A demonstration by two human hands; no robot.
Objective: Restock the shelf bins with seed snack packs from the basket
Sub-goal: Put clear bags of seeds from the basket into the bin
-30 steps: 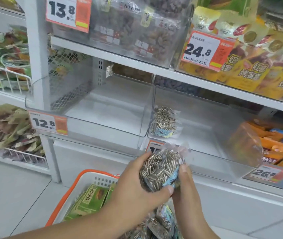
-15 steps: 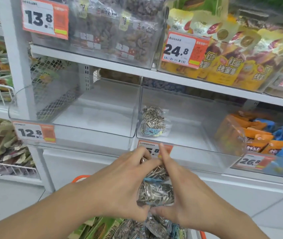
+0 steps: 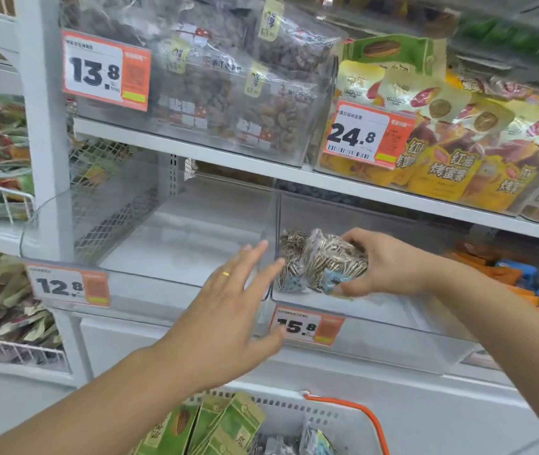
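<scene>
The step in hand looks like placing; the right hand (image 3: 389,264) reaches into the clear shelf bin (image 3: 393,326) above the 15.8 price tag (image 3: 306,326), its grip curled round a seed snack pack (image 3: 334,261) of striped sunflower seeds, which it holds low in the bin just beside another seed pack (image 3: 289,257) already standing against the bin's left wall; whether the held pack touches the bin floor yet I cannot tell; the left hand (image 3: 235,307) hovers in front of the divider between this bin and the bare bin (image 3: 150,290) tagged 12.8, fingers straight and spread, holding nothing; below, the basket (image 3: 353,418) with its orange rim carries green packs (image 3: 215,428) and more clear seed packs (image 3: 314,441); next, I judge, the right grip should let go once the pack sits steady, then a hand goes down to the basket for another pack, so restocking seems at an early stage.
</scene>
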